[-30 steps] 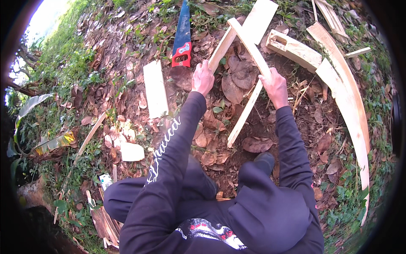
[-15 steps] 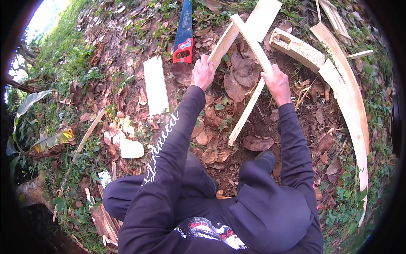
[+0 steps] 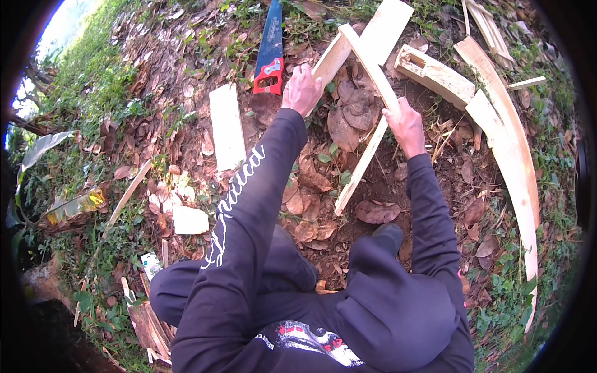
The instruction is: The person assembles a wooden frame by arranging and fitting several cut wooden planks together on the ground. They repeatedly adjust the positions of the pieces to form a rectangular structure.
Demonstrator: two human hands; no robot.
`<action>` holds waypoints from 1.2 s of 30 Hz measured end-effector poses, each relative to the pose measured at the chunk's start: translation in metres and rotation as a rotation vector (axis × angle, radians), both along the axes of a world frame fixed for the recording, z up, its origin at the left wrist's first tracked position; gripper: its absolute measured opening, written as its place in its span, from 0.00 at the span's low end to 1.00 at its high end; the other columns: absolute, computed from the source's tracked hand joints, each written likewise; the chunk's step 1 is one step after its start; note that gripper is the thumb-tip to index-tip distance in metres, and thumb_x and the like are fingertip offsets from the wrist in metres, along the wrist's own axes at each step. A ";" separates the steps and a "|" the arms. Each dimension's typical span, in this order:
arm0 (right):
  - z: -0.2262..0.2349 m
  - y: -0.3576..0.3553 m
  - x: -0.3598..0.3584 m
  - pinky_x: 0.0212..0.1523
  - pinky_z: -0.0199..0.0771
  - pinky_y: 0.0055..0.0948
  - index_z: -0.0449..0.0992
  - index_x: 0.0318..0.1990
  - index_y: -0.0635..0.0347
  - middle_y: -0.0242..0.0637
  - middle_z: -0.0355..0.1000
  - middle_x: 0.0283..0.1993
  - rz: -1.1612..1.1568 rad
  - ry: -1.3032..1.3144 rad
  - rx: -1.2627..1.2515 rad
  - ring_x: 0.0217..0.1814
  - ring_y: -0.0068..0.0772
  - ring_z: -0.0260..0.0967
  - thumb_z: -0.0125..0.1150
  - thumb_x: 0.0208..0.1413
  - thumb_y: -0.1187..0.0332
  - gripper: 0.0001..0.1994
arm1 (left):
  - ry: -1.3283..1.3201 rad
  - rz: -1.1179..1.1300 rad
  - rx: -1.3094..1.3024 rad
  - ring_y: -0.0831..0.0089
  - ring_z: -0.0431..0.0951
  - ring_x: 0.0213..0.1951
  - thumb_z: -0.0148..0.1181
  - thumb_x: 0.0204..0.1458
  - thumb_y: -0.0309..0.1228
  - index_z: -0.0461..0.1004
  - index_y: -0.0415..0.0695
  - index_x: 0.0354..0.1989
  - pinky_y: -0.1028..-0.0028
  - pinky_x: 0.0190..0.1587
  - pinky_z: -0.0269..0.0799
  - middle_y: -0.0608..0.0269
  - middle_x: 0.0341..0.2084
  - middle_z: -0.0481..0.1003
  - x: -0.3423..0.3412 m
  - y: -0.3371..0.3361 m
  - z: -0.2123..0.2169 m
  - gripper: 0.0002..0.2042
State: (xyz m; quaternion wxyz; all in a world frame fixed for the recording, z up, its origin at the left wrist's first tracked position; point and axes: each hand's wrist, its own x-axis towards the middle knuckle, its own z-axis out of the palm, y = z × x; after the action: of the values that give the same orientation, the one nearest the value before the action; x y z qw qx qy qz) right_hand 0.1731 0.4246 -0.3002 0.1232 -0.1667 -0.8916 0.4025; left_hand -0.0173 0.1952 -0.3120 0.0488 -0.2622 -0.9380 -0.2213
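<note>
My left hand (image 3: 303, 91) is closed on the near end of a pale wooden board (image 3: 333, 57), with some fingers hidden from view. My right hand (image 3: 407, 126) grips the lower end of a narrow wooden strip (image 3: 371, 62). Board and strip meet at their far ends in an upside-down V; whether they are fastened there I cannot tell. Under my right hand a thin stick (image 3: 362, 166) slants down to the leafy ground. Beyond the strip lies a wider flat board (image 3: 388, 28). A handsaw (image 3: 270, 46) with a red handle rests left of my left hand.
Flat pale board (image 3: 227, 127) and a small offcut (image 3: 190, 220) lie on the left. To the right are a notched wooden block (image 3: 435, 74) and a long curved plank (image 3: 507, 137). Split wood (image 3: 149, 329) sits at lower left, by my bent leg. Dry leaves and weeds cover the ground.
My left hand has shifted slightly to the right at the board's near end, and its fingers look a little looser. The right hand and strip have barely moved.
</note>
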 end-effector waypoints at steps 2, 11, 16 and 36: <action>-0.001 0.002 0.002 0.36 0.76 0.47 0.68 0.39 0.66 0.59 0.76 0.31 -0.005 -0.003 0.007 0.35 0.59 0.78 0.65 0.60 0.61 0.16 | -0.070 0.007 0.025 0.43 0.77 0.46 0.62 0.55 0.41 0.65 0.36 0.51 0.52 0.46 0.75 0.39 0.45 0.72 -0.001 0.014 0.006 0.23; 0.001 0.002 0.001 0.34 0.76 0.45 0.67 0.38 0.65 0.57 0.75 0.30 -0.013 0.005 0.006 0.33 0.56 0.79 0.65 0.59 0.62 0.15 | -0.156 -0.148 0.026 0.38 0.75 0.47 0.54 0.49 0.29 0.50 0.59 0.75 0.50 0.52 0.72 0.39 0.46 0.69 -0.033 0.061 0.021 0.40; 0.002 0.003 0.000 0.32 0.76 0.42 0.67 0.37 0.65 0.54 0.75 0.29 -0.014 0.004 -0.023 0.31 0.54 0.78 0.66 0.59 0.63 0.15 | -0.159 -0.113 -0.002 0.40 0.76 0.47 0.54 0.49 0.30 0.47 0.62 0.76 0.51 0.52 0.72 0.41 0.45 0.71 -0.051 0.071 0.017 0.42; 0.003 0.007 0.000 0.34 0.76 0.43 0.69 0.40 0.67 0.56 0.75 0.30 -0.045 -0.070 -0.054 0.32 0.54 0.78 0.64 0.60 0.62 0.15 | -0.058 -0.173 -0.013 0.44 0.79 0.42 0.57 0.48 0.33 0.56 0.63 0.73 0.52 0.46 0.75 0.47 0.44 0.73 -0.060 0.083 0.005 0.39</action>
State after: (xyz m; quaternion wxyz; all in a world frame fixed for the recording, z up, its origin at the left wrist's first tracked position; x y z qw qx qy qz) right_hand 0.1730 0.4314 -0.2973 0.0962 -0.2042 -0.8802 0.4174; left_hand -0.0773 0.2784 -0.3071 0.0007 -0.3361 -0.9143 -0.2261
